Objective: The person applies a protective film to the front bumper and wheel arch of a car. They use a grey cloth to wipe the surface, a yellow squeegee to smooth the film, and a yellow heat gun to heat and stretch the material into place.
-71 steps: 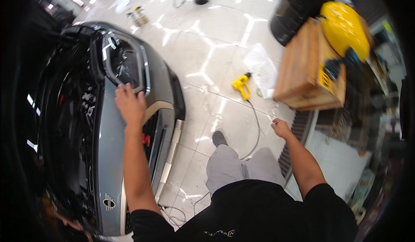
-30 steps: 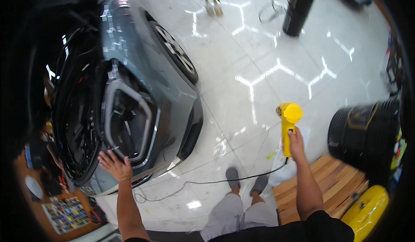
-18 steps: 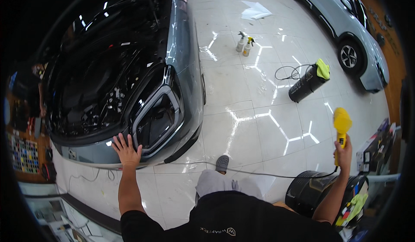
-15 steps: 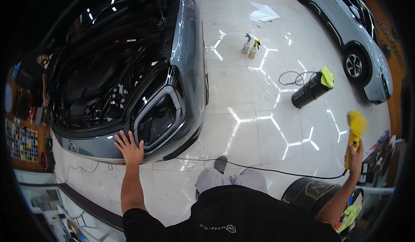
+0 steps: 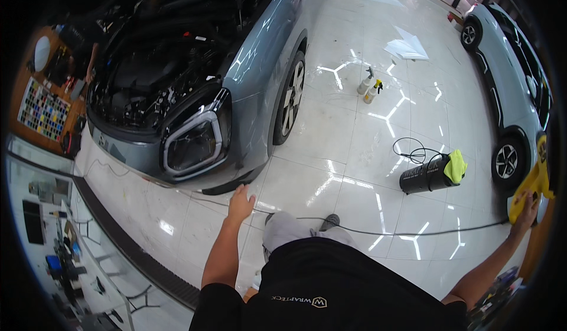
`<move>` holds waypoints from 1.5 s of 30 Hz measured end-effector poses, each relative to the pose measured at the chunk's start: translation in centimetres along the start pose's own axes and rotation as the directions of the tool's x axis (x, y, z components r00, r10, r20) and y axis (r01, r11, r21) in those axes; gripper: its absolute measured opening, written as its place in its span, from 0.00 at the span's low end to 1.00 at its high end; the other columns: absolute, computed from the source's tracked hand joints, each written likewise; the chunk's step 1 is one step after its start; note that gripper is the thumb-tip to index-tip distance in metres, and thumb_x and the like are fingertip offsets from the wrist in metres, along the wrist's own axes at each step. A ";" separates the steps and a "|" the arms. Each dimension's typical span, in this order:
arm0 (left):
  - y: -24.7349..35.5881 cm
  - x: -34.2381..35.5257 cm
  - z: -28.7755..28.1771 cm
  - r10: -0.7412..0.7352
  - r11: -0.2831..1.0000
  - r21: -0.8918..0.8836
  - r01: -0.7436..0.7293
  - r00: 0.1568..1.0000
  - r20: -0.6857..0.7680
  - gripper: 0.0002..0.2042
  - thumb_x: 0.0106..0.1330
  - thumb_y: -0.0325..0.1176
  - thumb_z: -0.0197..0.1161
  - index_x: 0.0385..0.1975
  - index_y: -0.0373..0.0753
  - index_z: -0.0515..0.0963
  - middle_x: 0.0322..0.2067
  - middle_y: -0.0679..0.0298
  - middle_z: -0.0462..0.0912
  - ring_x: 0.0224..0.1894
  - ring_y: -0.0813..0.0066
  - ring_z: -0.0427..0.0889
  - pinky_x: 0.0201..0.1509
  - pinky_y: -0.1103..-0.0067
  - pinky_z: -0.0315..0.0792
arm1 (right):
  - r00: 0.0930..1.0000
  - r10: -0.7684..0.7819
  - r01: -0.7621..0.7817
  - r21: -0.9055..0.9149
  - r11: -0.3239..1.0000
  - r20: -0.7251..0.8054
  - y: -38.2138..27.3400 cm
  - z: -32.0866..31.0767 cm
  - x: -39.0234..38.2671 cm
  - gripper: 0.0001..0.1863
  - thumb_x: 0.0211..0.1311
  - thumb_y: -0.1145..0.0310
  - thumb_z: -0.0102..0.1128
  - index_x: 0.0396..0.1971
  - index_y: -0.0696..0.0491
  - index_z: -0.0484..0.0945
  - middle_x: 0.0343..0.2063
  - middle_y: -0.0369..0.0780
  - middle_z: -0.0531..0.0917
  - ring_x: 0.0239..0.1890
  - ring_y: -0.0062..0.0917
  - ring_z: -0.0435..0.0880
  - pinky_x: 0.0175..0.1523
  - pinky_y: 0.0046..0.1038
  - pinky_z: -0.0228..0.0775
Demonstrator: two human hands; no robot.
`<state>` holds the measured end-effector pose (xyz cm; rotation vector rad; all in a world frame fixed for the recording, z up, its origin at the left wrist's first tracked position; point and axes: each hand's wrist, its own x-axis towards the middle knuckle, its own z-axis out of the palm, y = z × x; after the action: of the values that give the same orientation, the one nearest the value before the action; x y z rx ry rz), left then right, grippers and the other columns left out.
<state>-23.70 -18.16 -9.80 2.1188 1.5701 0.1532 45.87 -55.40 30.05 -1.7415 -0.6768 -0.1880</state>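
Observation:
My left hand (image 5: 241,204) is open, fingers slightly bent, just below the front bumper's dark lower trim (image 5: 227,186) of a grey-blue car (image 5: 260,53) whose bonnet is up; I cannot tell whether it touches. The headlight (image 5: 192,145) sits above it. Out at the right rim of the head view, my right hand (image 5: 522,213) grips a yellow heat gun (image 5: 536,180), partly cut off by the dark edge. Its black cord (image 5: 413,234) runs leftward past my feet.
A black cylinder (image 5: 420,179) with a lime cloth (image 5: 456,166), two spray bottles (image 5: 372,91) and white sheets (image 5: 407,50) lie or stand on the floor. A light car (image 5: 508,65) is at right. Another person's arm (image 5: 92,65) shows upper left, a cluttered workbench (image 5: 88,278) lower left.
The heat gun has left the floor for my right hand and moved out rightward. My left hand has come off the car's front edge, lower down. My view has turned.

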 end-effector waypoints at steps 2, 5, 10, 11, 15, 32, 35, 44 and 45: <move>2.3 0.9 -0.6 0.000 0.997 -0.072 -0.007 0.994 -0.105 0.24 0.64 0.38 0.59 0.57 0.31 0.71 0.59 0.43 0.70 0.61 0.47 0.70 0.64 0.62 0.65 | 0.995 -0.003 0.006 -0.020 1.000 0.104 0.6 5.7 1.3 0.17 0.68 0.61 0.56 0.51 0.52 0.69 0.30 0.34 0.75 0.27 0.16 0.74 0.30 0.20 0.67; 4.8 2.2 -3.0 -0.084 0.996 -0.043 0.076 0.966 -0.245 0.23 0.64 0.38 0.59 0.55 0.31 0.72 0.58 0.45 0.71 0.61 0.48 0.70 0.63 0.61 0.65 | 0.939 0.040 -0.056 0.038 0.998 0.342 0.4 17.4 0.5 0.18 0.67 0.61 0.58 0.51 0.52 0.69 0.29 0.34 0.75 0.25 0.16 0.75 0.28 0.20 0.68; 9.1 6.5 -5.7 -0.096 0.995 -0.028 0.094 0.860 -0.502 0.20 0.66 0.37 0.57 0.54 0.32 0.75 0.56 0.50 0.74 0.58 0.50 0.71 0.62 0.60 0.63 | 0.607 0.023 -0.504 0.363 0.784 0.794 -1.8 32.4 -4.5 0.27 0.63 0.56 0.59 0.56 0.57 0.67 0.27 0.40 0.77 0.16 0.21 0.76 0.22 0.20 0.71; 9.4 7.1 -5.9 -0.098 0.994 -0.022 0.103 0.833 -0.544 0.19 0.66 0.36 0.57 0.53 0.32 0.75 0.55 0.50 0.74 0.57 0.50 0.72 0.62 0.61 0.63 | 0.523 -0.008 -0.562 0.352 0.749 0.852 -3.6 34.8 -5.2 0.31 0.62 0.54 0.60 0.58 0.59 0.66 0.26 0.40 0.77 0.15 0.22 0.76 0.21 0.20 0.71; 10.7 11.5 -6.2 -0.087 0.996 -0.043 0.080 0.710 -0.698 0.17 0.65 0.32 0.58 0.51 0.31 0.75 0.53 0.51 0.75 0.56 0.51 0.72 0.61 0.61 0.64 | 0.239 -0.169 -0.731 0.292 0.616 0.956 -8.7 43.2 -5.3 0.30 0.65 0.55 0.56 0.56 0.62 0.65 0.25 0.44 0.77 0.16 0.27 0.78 0.23 0.24 0.72; 14.5 25.4 -10.9 -0.213 0.958 -0.119 0.262 0.369 -0.905 0.17 0.61 0.25 0.60 0.50 0.27 0.75 0.52 0.50 0.75 0.54 0.49 0.72 0.58 0.62 0.67 | -0.483 -0.243 -0.753 -0.258 0.605 0.841 -21.4 72.8 2.2 0.28 0.70 0.48 0.45 0.54 0.59 0.66 0.24 0.41 0.79 0.14 0.24 0.79 0.24 0.20 0.77; 15.6 27.3 -10.2 -0.269 0.924 -0.167 0.343 0.274 -0.924 0.18 0.60 0.24 0.61 0.51 0.27 0.74 0.53 0.50 0.75 0.54 0.49 0.72 0.59 0.62 0.66 | -0.599 -0.281 -0.717 -0.347 0.605 0.750 -21.6 76.5 3.1 0.28 0.71 0.48 0.44 0.54 0.59 0.67 0.25 0.41 0.80 0.15 0.24 0.80 0.26 0.21 0.78; 19.1 30.9 -10.4 -0.320 0.828 -0.192 0.526 0.164 -0.933 0.19 0.60 0.24 0.60 0.52 0.26 0.73 0.53 0.49 0.74 0.55 0.49 0.72 0.61 0.63 0.66 | -0.798 -0.275 -0.553 -0.470 0.688 0.537 -23.9 84.5 6.6 0.28 0.73 0.49 0.42 0.55 0.60 0.67 0.28 0.43 0.81 0.18 0.27 0.82 0.28 0.22 0.80; 19.2 31.4 -10.3 -0.317 0.834 -0.193 0.516 0.163 -0.934 0.19 0.60 0.24 0.60 0.52 0.26 0.73 0.53 0.48 0.74 0.55 0.49 0.72 0.61 0.63 0.66 | -0.808 -0.264 -0.545 -0.501 0.672 0.526 -23.9 84.9 7.1 0.28 0.73 0.49 0.40 0.56 0.60 0.66 0.29 0.44 0.81 0.20 0.29 0.84 0.30 0.24 0.81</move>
<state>-0.52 9.99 1.62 1.5147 2.8942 1.3772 20.13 29.24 28.83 -0.5814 -1.0716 2.7595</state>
